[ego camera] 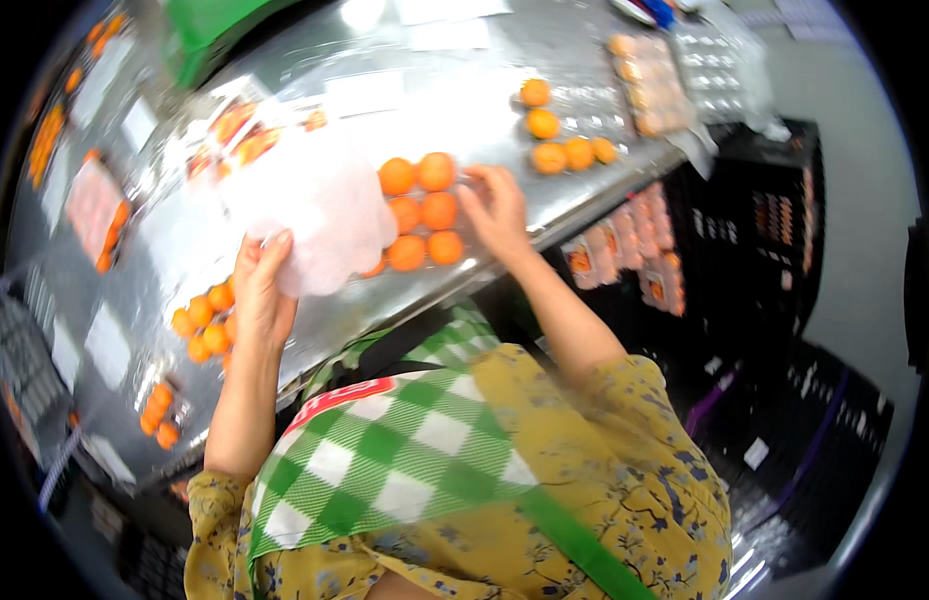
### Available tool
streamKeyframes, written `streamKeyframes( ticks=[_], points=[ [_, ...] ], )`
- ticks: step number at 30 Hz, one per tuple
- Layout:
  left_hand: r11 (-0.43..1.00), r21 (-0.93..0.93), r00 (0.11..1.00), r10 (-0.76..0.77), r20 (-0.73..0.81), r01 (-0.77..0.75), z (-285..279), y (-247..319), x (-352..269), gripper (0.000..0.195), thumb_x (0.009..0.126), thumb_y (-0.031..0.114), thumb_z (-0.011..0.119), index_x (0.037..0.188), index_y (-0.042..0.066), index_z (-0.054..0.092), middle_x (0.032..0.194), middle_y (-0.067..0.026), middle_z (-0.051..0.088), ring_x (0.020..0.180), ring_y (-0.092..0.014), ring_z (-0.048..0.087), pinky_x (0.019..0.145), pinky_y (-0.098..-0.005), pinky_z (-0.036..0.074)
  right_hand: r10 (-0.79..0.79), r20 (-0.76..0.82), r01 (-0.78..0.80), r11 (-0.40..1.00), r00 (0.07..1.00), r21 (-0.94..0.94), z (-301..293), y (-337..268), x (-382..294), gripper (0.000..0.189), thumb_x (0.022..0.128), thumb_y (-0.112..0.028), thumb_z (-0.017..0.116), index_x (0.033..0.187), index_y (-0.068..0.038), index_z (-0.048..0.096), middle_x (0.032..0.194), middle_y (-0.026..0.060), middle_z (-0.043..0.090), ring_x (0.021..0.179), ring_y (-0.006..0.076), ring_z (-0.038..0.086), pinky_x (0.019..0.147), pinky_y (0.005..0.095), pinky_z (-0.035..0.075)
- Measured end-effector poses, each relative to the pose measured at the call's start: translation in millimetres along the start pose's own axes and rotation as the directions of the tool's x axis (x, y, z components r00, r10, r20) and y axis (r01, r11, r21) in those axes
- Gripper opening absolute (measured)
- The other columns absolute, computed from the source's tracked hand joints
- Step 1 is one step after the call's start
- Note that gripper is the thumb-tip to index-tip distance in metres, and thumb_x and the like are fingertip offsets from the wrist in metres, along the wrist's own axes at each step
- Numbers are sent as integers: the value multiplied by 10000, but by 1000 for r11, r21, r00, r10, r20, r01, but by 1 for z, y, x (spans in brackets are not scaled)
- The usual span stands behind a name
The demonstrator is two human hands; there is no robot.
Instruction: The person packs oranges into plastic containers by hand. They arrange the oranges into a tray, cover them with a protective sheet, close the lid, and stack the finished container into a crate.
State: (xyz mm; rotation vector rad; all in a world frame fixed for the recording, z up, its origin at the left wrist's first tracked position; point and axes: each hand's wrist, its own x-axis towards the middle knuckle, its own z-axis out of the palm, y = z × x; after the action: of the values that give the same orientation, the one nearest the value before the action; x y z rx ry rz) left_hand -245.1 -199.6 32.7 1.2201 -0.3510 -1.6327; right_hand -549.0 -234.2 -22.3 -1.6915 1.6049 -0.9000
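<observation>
My left hand (265, 281) holds the near left corner of a thin white sheet with a scalloped edge (322, 217), pinched between thumb and fingers. The sheet hangs over the left part of a group of oranges (421, 214) set in rows on the metal table (322, 330); what lies under it is hidden. Just right of that group is my right hand (496, 206), its thumb and fingers apart and curved, with nothing seen between them. Farther right, several oranges (548, 157) sit in a clear plastic tray with moulded cups (592, 109).
Wrapped fruit packs (648, 86) lie at the table's right end, beside empty clear trays (708, 71). More oranges (209, 322) and a covered pack (96, 202) are at left. A green crate (209, 37) stands at the back. Black crates (764, 202) with packs (622, 240) stand right, below the table's edge.
</observation>
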Motion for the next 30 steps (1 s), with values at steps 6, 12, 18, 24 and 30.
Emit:
streamKeyframes(
  ticks=[6,12,18,24,30],
  points=[
    [986,-84,979,-133,151,147,42,-5,-23,485,822,97,629,1259,-23,455,1144,-122,612,1012,-223,614,914,-361,488,167,-182,-128,970,969,208,0,16,28,178,861,-159,617,962,-12,616,853,107,614,732,203,600,652,311,481],
    [934,342,995,-98,-26,101,21,-33,9,361,839,36,634,1176,4,508,1005,-77,651,867,-136,627,791,-282,504,250,-116,-223,952,961,209,6,48,94,326,895,-295,574,1076,-26,608,902,152,674,834,252,660,754,353,501],
    [873,487,978,118,-171,-20,14,-56,14,176,808,100,701,925,-5,622,849,-23,613,666,-79,549,584,-227,443,282,11,-282,957,959,73,27,30,146,495,818,-291,651,1200,-4,519,945,167,668,899,277,647,813,351,495],
    [319,940,956,291,24,-121,-1,-55,25,247,694,179,774,779,-8,637,763,-55,494,659,-159,498,579,-313,424,367,140,-389,900,920,196,32,14,171,569,761,-186,700,1256,4,493,981,128,639,879,215,615,770,319,495],
    [263,951,959,270,87,-160,3,-31,44,346,631,187,787,609,-5,500,694,-97,500,647,-237,501,598,-371,423,132,163,-168,958,978,233,12,-9,161,264,771,-143,669,1015,-42,677,700,-19,543,666,64,499,624,224,432]
  ],
)
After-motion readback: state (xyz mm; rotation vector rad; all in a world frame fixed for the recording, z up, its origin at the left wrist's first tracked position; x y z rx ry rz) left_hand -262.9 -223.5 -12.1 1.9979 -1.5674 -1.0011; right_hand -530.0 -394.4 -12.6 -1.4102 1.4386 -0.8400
